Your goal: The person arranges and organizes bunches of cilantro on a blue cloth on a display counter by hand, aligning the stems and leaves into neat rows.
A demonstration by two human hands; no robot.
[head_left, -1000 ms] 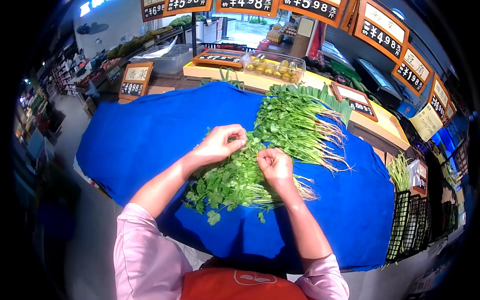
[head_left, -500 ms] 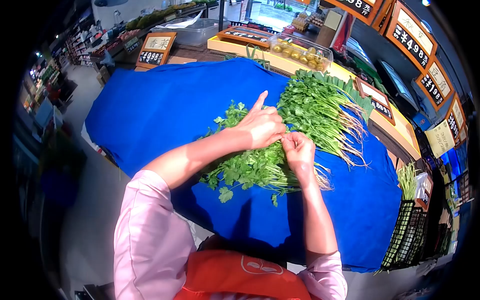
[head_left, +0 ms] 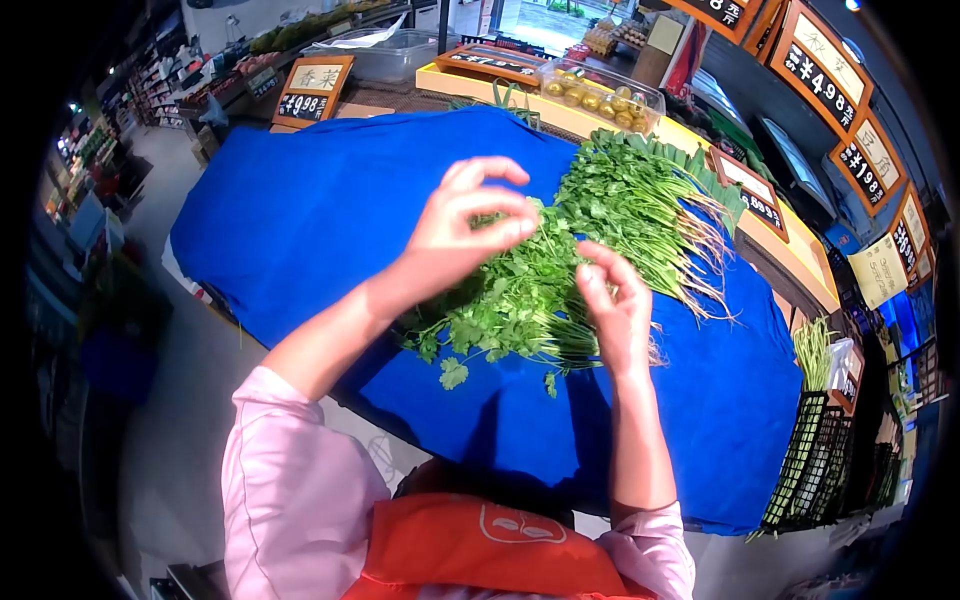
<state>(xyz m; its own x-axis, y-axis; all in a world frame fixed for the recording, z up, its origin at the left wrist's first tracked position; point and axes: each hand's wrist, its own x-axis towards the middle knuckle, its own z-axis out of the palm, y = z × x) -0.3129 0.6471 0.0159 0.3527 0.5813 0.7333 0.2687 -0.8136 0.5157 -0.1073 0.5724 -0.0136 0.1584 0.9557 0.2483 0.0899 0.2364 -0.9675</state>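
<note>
A loose pile of cilantro (head_left: 510,310) lies on the blue cloth (head_left: 300,210), right under my two hands. My left hand (head_left: 472,215) is lifted over the pile's leafy left side, its fingers curved and apart, with nothing seen in them. Over the stem side is my right hand (head_left: 618,300), thumb and forefinger parted; its other fingers are bent and no held thing shows. Beyond the nearer pile, a larger heap of cilantro (head_left: 640,210) rests with its pale roots toward the right. My right hand covers part of the nearer stems.
Wooden-framed price signs (head_left: 312,90) stand behind the cloth, with more hanging at the right. A clear box of round yellowish-green fruit (head_left: 600,98) sits on the back ledge. At the right edge, a black basket (head_left: 808,460) holds long green beans.
My hands, together over the cilantro before, have come apart. The left has moved left and its pointing forefinger is now curved; the right has shifted slightly right and its pinch has loosened.
</note>
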